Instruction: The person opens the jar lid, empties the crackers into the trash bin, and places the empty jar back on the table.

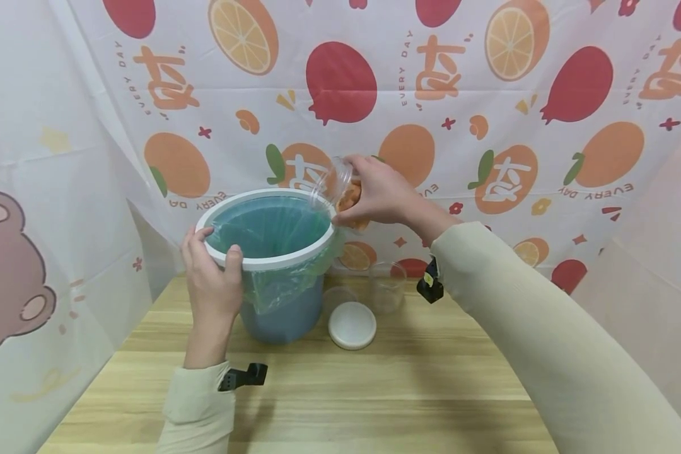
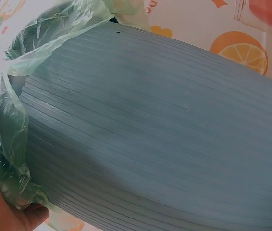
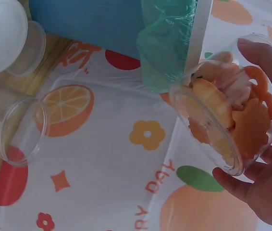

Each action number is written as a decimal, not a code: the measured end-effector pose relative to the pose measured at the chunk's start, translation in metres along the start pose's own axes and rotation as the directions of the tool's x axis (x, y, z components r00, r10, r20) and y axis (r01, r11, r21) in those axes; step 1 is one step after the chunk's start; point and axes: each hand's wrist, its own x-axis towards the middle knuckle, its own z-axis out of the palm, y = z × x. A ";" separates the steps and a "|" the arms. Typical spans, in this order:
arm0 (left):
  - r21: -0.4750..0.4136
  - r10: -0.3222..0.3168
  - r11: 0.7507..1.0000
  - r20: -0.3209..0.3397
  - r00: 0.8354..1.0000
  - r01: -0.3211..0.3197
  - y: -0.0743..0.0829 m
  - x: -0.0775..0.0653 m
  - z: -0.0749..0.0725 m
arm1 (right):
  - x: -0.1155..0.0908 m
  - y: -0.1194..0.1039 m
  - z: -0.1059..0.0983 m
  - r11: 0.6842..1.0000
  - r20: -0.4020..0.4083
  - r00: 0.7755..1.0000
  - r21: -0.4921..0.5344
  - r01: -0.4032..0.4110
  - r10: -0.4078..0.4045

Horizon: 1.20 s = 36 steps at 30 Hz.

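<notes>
A blue-grey bin [image 1: 284, 315] with a white rim stands on the table, lined with a thin green bag [image 1: 272, 287] folded over the rim. My left hand [image 1: 212, 284] grips the rim at its left side, fingers over the edge and thumb in front; the left wrist view shows the ribbed bin wall [image 2: 150, 120]. At the rim's right side, my right hand [image 1: 383, 192] holds a clear plastic jar [image 1: 331, 183], tilted with its mouth toward the bin. Orange and pale scraps [image 3: 253, 127], which look like peel, lie inside the jar near its base.
Right of the bin, a white lid [image 1: 352, 325] lies on the wooden table [image 1: 340, 403], with a clear lid [image 1: 338, 294] behind it. A clear empty jar [image 1: 388, 287] stands beside them. Fruit-print cloth [image 1: 340, 82] hangs close behind.
</notes>
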 end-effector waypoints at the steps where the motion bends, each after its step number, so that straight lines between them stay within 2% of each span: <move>1: 0.001 -0.003 1.000 0.002 1.000 0.003 0.000 0.000 0.000 | 0.001 -0.002 -0.001 0.999 0.009 1.000 -0.032 -0.001 0.002; 8: -0.006 -0.018 1.000 0.003 1.000 0.018 0.000 -0.001 0.000 | 0.009 -0.018 -0.001 0.973 0.063 0.998 -0.229 0.019 -0.005; 15: -0.017 0.002 1.000 -0.005 1.000 -0.002 -0.002 -0.001 0.000 | 0.016 -0.028 0.001 0.911 0.089 0.994 -0.400 0.099 -0.069; 26: -0.030 0.013 0.999 -0.003 1.000 -0.013 0.001 0.000 0.000 | 0.021 -0.037 0.000 0.846 0.135 0.985 -0.510 0.158 -0.103; 36: -0.034 0.013 0.999 -0.005 1.000 -0.013 0.001 0.001 0.000 | 0.024 -0.044 0.001 0.755 0.190 0.968 -0.607 0.248 -0.165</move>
